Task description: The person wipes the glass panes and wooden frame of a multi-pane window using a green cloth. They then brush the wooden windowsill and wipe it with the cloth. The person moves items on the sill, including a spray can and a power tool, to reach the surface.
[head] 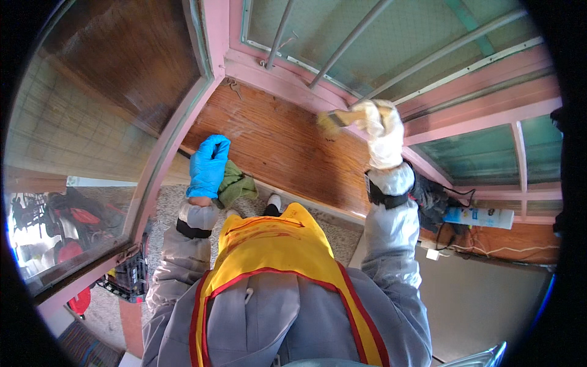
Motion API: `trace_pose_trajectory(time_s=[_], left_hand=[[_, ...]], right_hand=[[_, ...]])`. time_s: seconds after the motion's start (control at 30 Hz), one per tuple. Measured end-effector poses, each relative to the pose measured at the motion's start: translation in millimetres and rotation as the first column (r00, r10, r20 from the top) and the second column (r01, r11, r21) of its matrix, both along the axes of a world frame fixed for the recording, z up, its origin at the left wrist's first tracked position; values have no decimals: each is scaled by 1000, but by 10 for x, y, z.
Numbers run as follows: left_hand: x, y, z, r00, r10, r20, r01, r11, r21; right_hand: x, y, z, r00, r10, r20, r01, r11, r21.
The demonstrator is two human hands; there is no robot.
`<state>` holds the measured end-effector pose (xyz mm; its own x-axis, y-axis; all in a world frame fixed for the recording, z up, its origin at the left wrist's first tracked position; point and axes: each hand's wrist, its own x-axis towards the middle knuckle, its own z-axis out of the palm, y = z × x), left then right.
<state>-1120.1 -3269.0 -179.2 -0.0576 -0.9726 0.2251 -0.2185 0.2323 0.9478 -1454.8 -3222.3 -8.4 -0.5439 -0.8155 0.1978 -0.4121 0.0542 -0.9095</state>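
My left hand (pixel 208 167), in a blue disposable glove, is closed with a green cloth (pixel 236 186) hanging beside and under it, over the near edge of the wooden sill. My right hand (pixel 379 130), in a white glove, grips a brush (pixel 341 120) by its wooden handle. Its pale bristles point left over the right part of the brown wooden window sill (pixel 275 133), near the pink window frame (pixel 284 87). Whether the bristles touch anything cannot be told; the brush is slightly blurred.
A glazed casement (pixel 169 124) stands swung inward on the left. Metal bars (pixel 348 43) cross the window ahead. Keys (pixel 235 88) lie at the sill's far left corner. To the right are a dark cloth bundle (pixel 431 197), a blue-and-white cylinder (pixel 479 217) and loose cables (pixel 495 250).
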Motion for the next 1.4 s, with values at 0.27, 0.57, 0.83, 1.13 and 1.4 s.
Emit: trace_pose_trajectory(time_s=[0.27,0.57,0.83,1.13,1.4], left_hand=[[19,-18,-16,996,8,86,-2,997,-71],[69,11,38,982,-45,186,44,999,9],[55,-7,37,995,-38,88,41,998,-38],[40,61,72,995,-15,95,19,999,-39],[109,27,196,951,-99,293,71,992,104]], right_hand=[[554,185,-296,857,294,-423,-365,926,-95],[245,649,-285,763,-261,-591,186,965,-185],[924,91,-389,834,115,-540,-320,897,-304],[653,-37,-450,870,183,-458,-345,890,-300],[1105,-294,-314,742,261,-617,-399,912,-94]])
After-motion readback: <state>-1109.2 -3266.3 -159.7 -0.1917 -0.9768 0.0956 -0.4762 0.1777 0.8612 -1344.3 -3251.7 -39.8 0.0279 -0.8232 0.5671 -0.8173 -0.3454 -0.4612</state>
